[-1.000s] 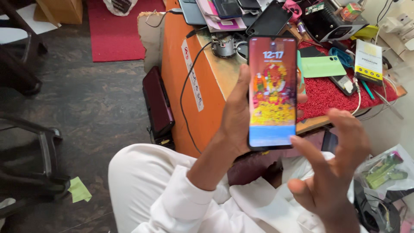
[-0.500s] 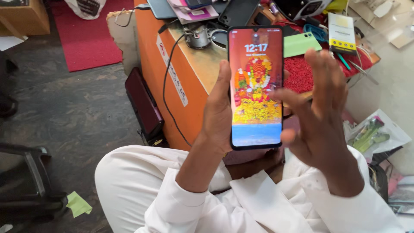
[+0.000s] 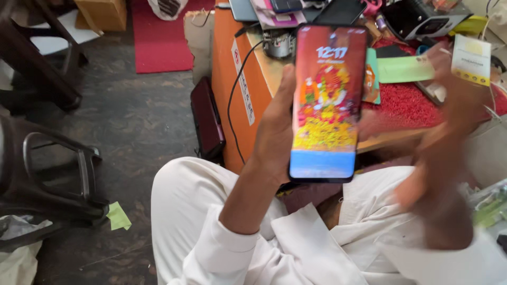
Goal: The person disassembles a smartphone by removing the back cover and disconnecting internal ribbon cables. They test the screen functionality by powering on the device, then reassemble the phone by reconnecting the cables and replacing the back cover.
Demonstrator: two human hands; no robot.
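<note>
Two hands up: left [image 3: 272, 142] wrapped round a lit phone [image 3: 327, 103] held upright over the lap at twelve o'clock, right [image 3: 441, 153] blurred, fingers spread and empty, swung off the screen toward three o'clock since half a second ago, orange bench [image 3: 237, 89] behind.

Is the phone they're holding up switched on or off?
On. The phone in the left hand shows a lit screen with a colourful picture and a clock at the top.
</note>
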